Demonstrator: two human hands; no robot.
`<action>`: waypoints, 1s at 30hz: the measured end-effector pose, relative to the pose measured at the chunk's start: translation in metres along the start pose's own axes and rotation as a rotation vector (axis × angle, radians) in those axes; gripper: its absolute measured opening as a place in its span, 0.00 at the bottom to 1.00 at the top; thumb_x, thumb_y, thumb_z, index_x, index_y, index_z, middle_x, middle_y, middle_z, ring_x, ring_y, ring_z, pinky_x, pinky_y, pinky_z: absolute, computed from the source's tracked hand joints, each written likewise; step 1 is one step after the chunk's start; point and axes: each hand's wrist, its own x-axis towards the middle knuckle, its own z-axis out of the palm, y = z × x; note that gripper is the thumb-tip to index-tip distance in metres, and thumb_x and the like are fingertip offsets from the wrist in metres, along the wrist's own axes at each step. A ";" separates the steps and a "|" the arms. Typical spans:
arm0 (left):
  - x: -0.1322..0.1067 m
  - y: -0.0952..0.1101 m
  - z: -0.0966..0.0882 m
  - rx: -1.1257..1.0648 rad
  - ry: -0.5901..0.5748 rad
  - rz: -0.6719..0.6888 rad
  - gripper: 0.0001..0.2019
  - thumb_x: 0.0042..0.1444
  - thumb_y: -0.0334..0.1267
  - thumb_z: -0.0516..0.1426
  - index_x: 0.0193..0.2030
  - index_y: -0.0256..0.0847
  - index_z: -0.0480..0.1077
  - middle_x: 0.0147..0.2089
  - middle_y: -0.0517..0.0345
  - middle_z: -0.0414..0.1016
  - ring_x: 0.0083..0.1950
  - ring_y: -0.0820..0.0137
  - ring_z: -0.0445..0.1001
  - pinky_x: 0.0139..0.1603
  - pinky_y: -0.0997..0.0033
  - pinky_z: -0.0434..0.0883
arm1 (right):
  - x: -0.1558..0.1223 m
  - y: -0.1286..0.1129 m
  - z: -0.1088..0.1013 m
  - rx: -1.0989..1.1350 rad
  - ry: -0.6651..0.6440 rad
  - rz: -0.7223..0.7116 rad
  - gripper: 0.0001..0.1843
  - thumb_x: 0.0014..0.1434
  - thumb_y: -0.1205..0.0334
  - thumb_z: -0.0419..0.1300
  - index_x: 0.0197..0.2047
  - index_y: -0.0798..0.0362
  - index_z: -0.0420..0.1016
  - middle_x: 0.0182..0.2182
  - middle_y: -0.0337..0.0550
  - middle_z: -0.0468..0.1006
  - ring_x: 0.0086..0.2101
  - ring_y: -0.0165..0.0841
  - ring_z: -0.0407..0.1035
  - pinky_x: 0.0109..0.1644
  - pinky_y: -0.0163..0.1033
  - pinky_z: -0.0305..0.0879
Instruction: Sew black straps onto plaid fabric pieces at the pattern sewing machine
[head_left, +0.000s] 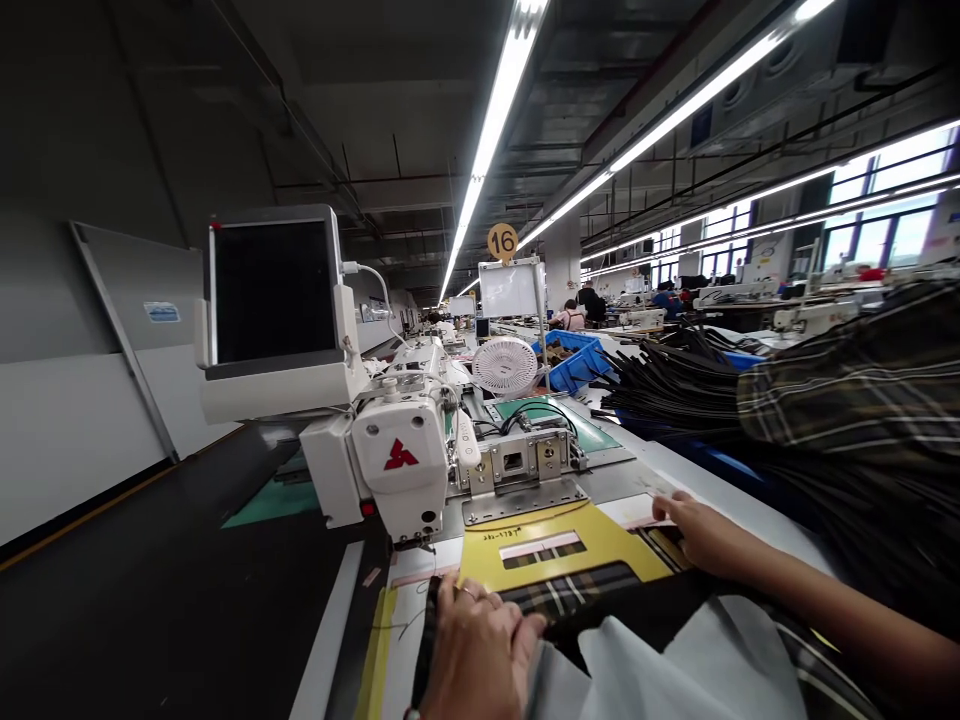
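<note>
The left hand (pixel 476 655) curls its fingers around a dark strip of cloth (pixel 426 630) and pinches it. The right hand (pixel 694 530) lies open, with its fingers spread and pressing near the far corner of a yellow sewing template (pixel 559 545). This flat, smooth board has a long slot and sits on the work table. Checked plaid cloth (pixel 570 590) lies along its near edge, and soft white cloth (pixel 675 665) bunches below the hands. Just ahead stands a white sewing machine (pixel 394 460). To the right lies a big heap of black strips (pixel 675 390).
</note>
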 end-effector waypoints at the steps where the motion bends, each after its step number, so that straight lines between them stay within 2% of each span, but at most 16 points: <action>1: 0.001 -0.004 -0.005 0.067 0.029 -0.054 0.19 0.64 0.40 0.46 0.28 0.42 0.74 0.33 0.54 0.77 0.43 0.60 0.70 0.58 0.48 0.51 | 0.002 0.005 0.003 0.058 0.034 0.035 0.21 0.43 0.80 0.51 0.40 0.56 0.70 0.39 0.49 0.74 0.36 0.35 0.70 0.39 0.34 0.59; 3: 0.003 -0.017 -0.013 0.204 0.053 -0.181 0.19 0.63 0.41 0.47 0.27 0.41 0.75 0.33 0.52 0.77 0.45 0.59 0.70 0.60 0.49 0.49 | 0.007 0.012 0.009 0.153 0.073 0.114 0.14 0.47 0.75 0.54 0.38 0.56 0.71 0.35 0.47 0.75 0.35 0.35 0.70 0.37 0.33 0.59; 5: 0.006 -0.033 -0.018 0.306 0.014 -0.324 0.16 0.61 0.40 0.49 0.30 0.42 0.75 0.33 0.50 0.77 0.46 0.57 0.71 0.59 0.50 0.51 | 0.012 0.016 0.012 0.189 0.075 0.154 0.07 0.51 0.67 0.57 0.35 0.55 0.72 0.32 0.46 0.76 0.34 0.35 0.70 0.35 0.34 0.60; 9: 0.010 -0.054 -0.021 0.337 -0.085 -0.480 0.09 0.57 0.35 0.52 0.39 0.42 0.74 0.34 0.52 0.78 0.42 0.59 0.74 0.53 0.54 0.59 | 0.023 0.017 0.017 0.245 0.083 0.160 0.05 0.50 0.63 0.58 0.29 0.54 0.73 0.29 0.44 0.77 0.31 0.34 0.70 0.33 0.33 0.60; 11: 0.009 -0.058 -0.020 0.331 -0.094 -0.512 0.09 0.57 0.36 0.53 0.42 0.42 0.72 0.35 0.53 0.78 0.42 0.60 0.75 0.50 0.57 0.61 | 0.027 0.017 0.019 0.270 0.087 0.163 0.05 0.50 0.63 0.58 0.28 0.54 0.74 0.27 0.43 0.77 0.30 0.34 0.70 0.32 0.33 0.60; 13: 0.009 -0.061 -0.019 0.329 -0.094 -0.545 0.09 0.58 0.40 0.53 0.42 0.42 0.70 0.40 0.52 0.78 0.47 0.59 0.73 0.48 0.58 0.63 | 0.029 0.019 0.020 0.294 0.087 0.165 0.05 0.49 0.63 0.58 0.27 0.54 0.74 0.28 0.44 0.78 0.30 0.34 0.71 0.32 0.33 0.60; 17: 0.009 -0.070 -0.017 0.310 -0.119 -0.572 0.11 0.58 0.47 0.52 0.33 0.44 0.70 0.43 0.55 0.77 0.53 0.58 0.69 0.45 0.61 0.64 | 0.030 0.024 0.022 0.346 0.069 0.167 0.06 0.49 0.61 0.59 0.27 0.54 0.74 0.28 0.43 0.78 0.32 0.34 0.72 0.33 0.34 0.61; 19: 0.010 -0.075 -0.015 0.303 -0.139 -0.580 0.12 0.60 0.45 0.51 0.31 0.45 0.70 0.40 0.57 0.77 0.53 0.58 0.69 0.44 0.63 0.64 | 0.030 0.026 0.024 0.360 0.061 0.174 0.06 0.49 0.60 0.59 0.27 0.54 0.74 0.28 0.43 0.78 0.31 0.34 0.72 0.32 0.34 0.61; 25: 0.017 -0.076 -0.011 0.329 -0.134 -0.570 0.11 0.62 0.39 0.48 0.38 0.43 0.71 0.42 0.55 0.77 0.51 0.61 0.70 0.45 0.63 0.63 | 0.034 0.030 0.025 0.385 0.029 0.203 0.07 0.47 0.58 0.62 0.26 0.54 0.74 0.27 0.43 0.78 0.31 0.35 0.71 0.31 0.35 0.60; 30: 0.019 -0.076 -0.010 0.348 -0.157 -0.566 0.11 0.61 0.38 0.48 0.38 0.42 0.71 0.40 0.53 0.77 0.49 0.58 0.71 0.44 0.60 0.64 | 0.039 0.030 0.021 0.432 -0.023 0.256 0.06 0.47 0.62 0.62 0.23 0.55 0.72 0.23 0.44 0.76 0.26 0.34 0.69 0.28 0.35 0.59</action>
